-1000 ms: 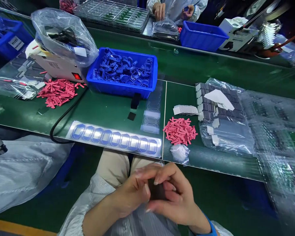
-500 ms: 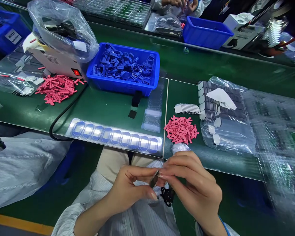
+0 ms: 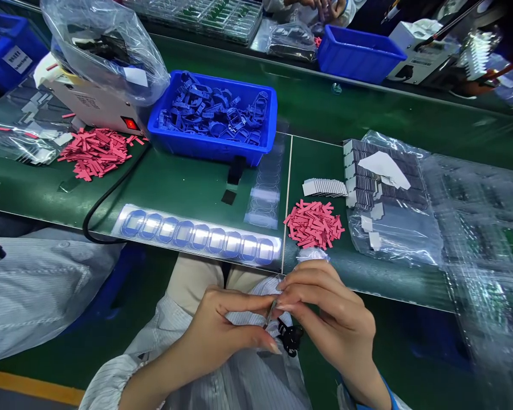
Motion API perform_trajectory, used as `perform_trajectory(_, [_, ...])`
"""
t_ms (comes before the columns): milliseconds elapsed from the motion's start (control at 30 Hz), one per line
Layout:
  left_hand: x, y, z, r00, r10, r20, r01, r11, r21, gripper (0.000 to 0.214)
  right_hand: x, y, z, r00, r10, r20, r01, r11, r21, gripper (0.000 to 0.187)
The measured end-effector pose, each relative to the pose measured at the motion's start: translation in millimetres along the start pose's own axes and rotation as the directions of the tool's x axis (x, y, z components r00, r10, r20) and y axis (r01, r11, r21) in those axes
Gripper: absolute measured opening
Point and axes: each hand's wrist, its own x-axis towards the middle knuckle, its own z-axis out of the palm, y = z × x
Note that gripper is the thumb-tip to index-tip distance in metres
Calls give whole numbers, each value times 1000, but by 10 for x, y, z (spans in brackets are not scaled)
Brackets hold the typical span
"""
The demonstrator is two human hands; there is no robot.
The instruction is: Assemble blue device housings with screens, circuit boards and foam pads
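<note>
Above my lap, at the front edge of the bench, both hands meet around a small thin flat piece (image 3: 270, 315) seen nearly edge-on. My left hand (image 3: 222, 327) pinches it between thumb and index finger. Against its upper end press the thumb and fingertips of my right hand (image 3: 331, 319). Most of the piece is hidden by fingers, and its exact kind cannot be made out. A black bundled item (image 3: 290, 338) shows just below the fingers; whether it joins the piece is unclear. Nearest on the bench are a pile of pink strips (image 3: 314, 224) and a clear sheet with rounded blue-outlined films (image 3: 200, 235).
A blue bin (image 3: 214, 149) of blue plastic casings stands mid-bench beside a box with a red switch (image 3: 130, 123). More pink strips (image 3: 96, 154) lie left, near a black cable (image 3: 111, 193). Rightward are grey-white parts (image 3: 370, 171) on plastic and clear trays (image 3: 487, 228). A co-worker's hands (image 3: 325, 8) show across.
The flat piece has turned and now appears thinner, closer to edge-on. Both hands have shifted slightly left, still together on it. The camera view has moved a little.
</note>
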Motion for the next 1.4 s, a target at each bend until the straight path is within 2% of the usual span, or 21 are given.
perform_trajectory(200, [-7,-23,1,1000,22,5,-22,997,70,41,-48,43,68,1000,18,-7,-18,1000,0,14])
perform_trajectory(300, [8,-25,61,999,-23,-48,21,999,-42,32,-117,19,166,996,-56,-69,40,978,-206,14])
perform_trajectory(367, [31,-51,103,992,-62,-107,48,990,-135,32,-198,-16,212,976,-168,-140,98,909,-406,14])
perform_trajectory(433, [70,-96,125,978,-90,-188,50,977,-209,37,-290,-28,209,956,-237,-173,115,845,-523,13])
perform_trajectory(467, [95,-121,125,967,-103,-234,45,970,-239,38,-332,-9,186,958,-215,-192,83,844,-530,12])
perform_trajectory(533, [150,-161,106,944,-122,-306,31,958,-287,37,-399,99,116,969,-48,-242,-81,865,-496,10])
perform_trajectory(600, [196,-179,75,932,-123,-341,12,951,-310,36,-443,291,46,948,126,-293,-269,812,-519,9])
perform_trajectory(633, [211,-178,59,932,-115,-343,6,953,-304,36,-460,399,22,934,168,-315,-327,757,-566,11])
perform_trajectory(700, [220,-161,32,940,-83,-330,-5,966,-257,35,-485,579,1,920,146,-364,-364,665,-652,10])
perform_trajectory(767, [213,-132,6,952,-31,-305,-17,988,-152,34,-486,647,2,925,53,-377,-323,631,-705,2])
perform_trajectory(800, [213,-116,-11,958,11,-287,-32,997,-68,35,-469,632,2,939,8,-344,-266,650,-712,8])
perform_trajectory(867, [235,-78,-51,965,149,-214,-112,978,173,46,-385,530,-11,974,-49,-220,-108,755,-647,22])
perform_trajectory(933, [300,-28,-99,926,372,-57,-309,837,452,68,-238,391,-35,995,-72,-76,25,869,-494,39])
perform_trajectory(1033, [443,80,-157,747,616,251,-580,419,699,78,44,248,-67,989,-145,25,144,918,-369,42])
perform_trajectory(1100, [528,162,-188,656,644,393,-639,196,744,69,216,239,-78,976,-216,38,214,901,-376,32])
perform_trajectory(1200, [664,298,-274,603,612,512,-669,37,742,68,385,347,-91,958,-285,33,271,860,-433,29])
perform_trajectory(1233, [737,362,-327,611,588,530,-665,18,746,73,414,403,-96,952,-307,13,278,844,-458,28])
perform_trajectory(1300, [969,538,-477,715,500,488,-572,18,820,85,431,526,-101,938,-340,-64,266,828,-494,27])
perform_trajectory(1333, [1133,649,-570,801,432,414,-466,16,885,86,420,583,-96,930,-350,-112,251,828,-501,26])
perform_trajectory(1367, [1327,765,-667,901,350,257,-279,15,960,71,399,633,-85,923,-350,-159,230,835,-500,25])
perform_trajectory(1400, [1543,878,-764,923,347,165,-177,3,984,56,368,674,-66,920,-337,-200,203,846,-493,25])
